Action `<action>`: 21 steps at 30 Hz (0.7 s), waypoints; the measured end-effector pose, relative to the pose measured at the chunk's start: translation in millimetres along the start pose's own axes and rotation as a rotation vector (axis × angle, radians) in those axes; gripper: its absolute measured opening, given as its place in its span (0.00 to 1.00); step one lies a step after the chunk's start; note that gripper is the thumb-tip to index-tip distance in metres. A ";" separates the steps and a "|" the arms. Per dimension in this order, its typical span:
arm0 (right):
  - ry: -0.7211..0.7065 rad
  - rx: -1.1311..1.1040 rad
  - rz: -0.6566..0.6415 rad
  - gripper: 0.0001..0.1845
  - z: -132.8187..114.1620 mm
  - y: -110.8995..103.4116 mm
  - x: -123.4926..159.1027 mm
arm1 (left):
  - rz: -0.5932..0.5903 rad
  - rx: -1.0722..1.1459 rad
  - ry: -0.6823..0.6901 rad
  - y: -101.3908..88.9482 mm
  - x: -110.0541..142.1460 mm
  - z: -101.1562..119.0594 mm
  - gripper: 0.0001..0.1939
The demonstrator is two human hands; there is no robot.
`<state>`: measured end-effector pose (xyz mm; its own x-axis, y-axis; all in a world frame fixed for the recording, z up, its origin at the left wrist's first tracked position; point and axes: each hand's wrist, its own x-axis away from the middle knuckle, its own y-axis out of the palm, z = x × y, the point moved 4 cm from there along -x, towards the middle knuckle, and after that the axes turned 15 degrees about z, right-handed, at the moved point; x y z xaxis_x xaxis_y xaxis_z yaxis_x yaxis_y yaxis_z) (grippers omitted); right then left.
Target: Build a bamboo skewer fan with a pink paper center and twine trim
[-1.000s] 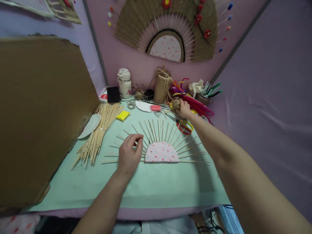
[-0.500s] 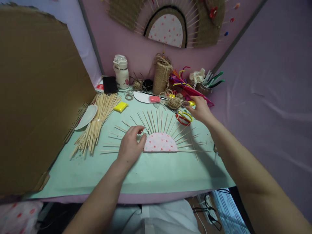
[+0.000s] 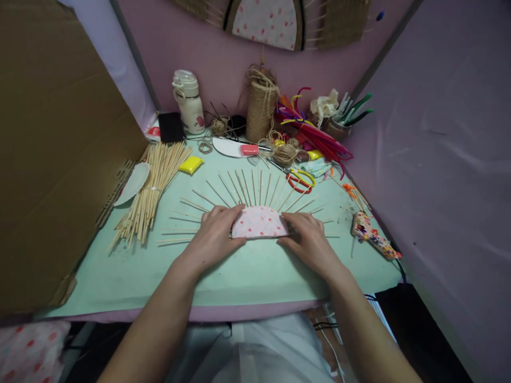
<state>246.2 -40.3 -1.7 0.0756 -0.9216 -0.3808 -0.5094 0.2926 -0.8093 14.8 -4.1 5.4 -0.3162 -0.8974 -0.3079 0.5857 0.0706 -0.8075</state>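
A pink spotted half-disc [image 3: 259,222] lies on the pale green mat [image 3: 255,271] with several thin wooden skewers [image 3: 239,187] fanning out from its curved edge. My left hand [image 3: 215,236] rests on its left corner, fingers laid flat over the skewers there. On the right corner sits my right hand [image 3: 309,240], its fingers also flat and touching the half-disc's lower edge. Neither hand lifts anything.
A bundle of loose skewers [image 3: 154,191] and a white plate [image 3: 132,183] lie left, by a big cardboard sheet [image 3: 51,154]. At the back stand a bottle [image 3: 187,102], a twine spool [image 3: 259,109], pipe cleaners [image 3: 311,133] and scissors [image 3: 299,180]. A patterned glue gun [image 3: 373,234] lies right.
My right hand came back from the twine and scissors at the back to the half-disc's right corner. My left hand flattened on the left corner. The view tilted downward.
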 end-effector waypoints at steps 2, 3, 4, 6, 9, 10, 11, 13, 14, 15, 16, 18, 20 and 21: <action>-0.005 0.002 -0.001 0.25 -2.0 -0.9 0.7 | 0.004 -0.004 0.006 -0.1 -0.5 0.2 0.32; -0.006 -0.004 -0.004 0.24 -2.7 -2.8 0.2 | 0.006 -0.003 0.010 -0.4 -0.7 0.5 0.32; -0.009 -0.012 -0.006 0.24 -3.0 -5.6 -1.7 | 0.008 -0.004 0.013 -0.8 -0.7 0.7 0.31; -0.022 -0.017 0.017 0.24 -0.7 -14.4 -11.9 | 0.006 -0.007 0.016 -1.6 -0.6 1.0 0.31; -0.040 0.019 0.103 0.22 13.4 -31.3 -47.9 | 0.010 -0.007 0.016 -2.3 0.0 0.5 0.31; -0.030 0.035 0.121 0.21 21.1 -35.7 -64.9 | 0.015 -0.003 0.014 -2.4 0.3 0.1 0.31; -0.002 0.056 0.127 0.20 30.2 -38.6 -83.4 | 0.021 0.004 0.013 -2.4 0.4 -0.4 0.31; 0.100 0.157 0.123 0.18 50.9 -39.8 -121.5 | 0.032 0.018 0.014 -2.3 0.7 -1.2 0.31; 0.114 0.185 0.119 0.18 59.0 -37.8 -139.6 | 0.034 0.025 0.017 -2.2 0.9 -1.3 0.31; 0.121 0.206 0.120 0.18 65.9 -34.2 -156.4 | 0.033 0.032 0.020 -2.2 1.0 -1.1 0.31; 0.124 0.225 0.118 0.18 71.8 -28.9 -171.2 | 0.029 0.036 0.021 -2.3 1.1 -0.8 0.31; 0.127 0.267 0.120 0.23 81.0 -15.2 -194.4 | 0.019 0.039 0.009 -2.9 1.1 0.3 0.32; 0.122 0.303 0.124 0.32 87.0 0.1 -209.9 | 0.017 0.036 -0.009 -4.3 0.8 1.9 0.32; 0.117 0.316 0.124 0.37 89.0 7.6 -215.4 | 0.021 0.032 -0.017 -5.3 0.5 2.9 0.32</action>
<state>302.3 183.1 34.3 -0.0784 -0.8915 -0.4462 -0.2169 0.4521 -0.8652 13.7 -6.2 11.0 -0.2913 -0.9030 -0.3158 0.6157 0.0757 -0.7844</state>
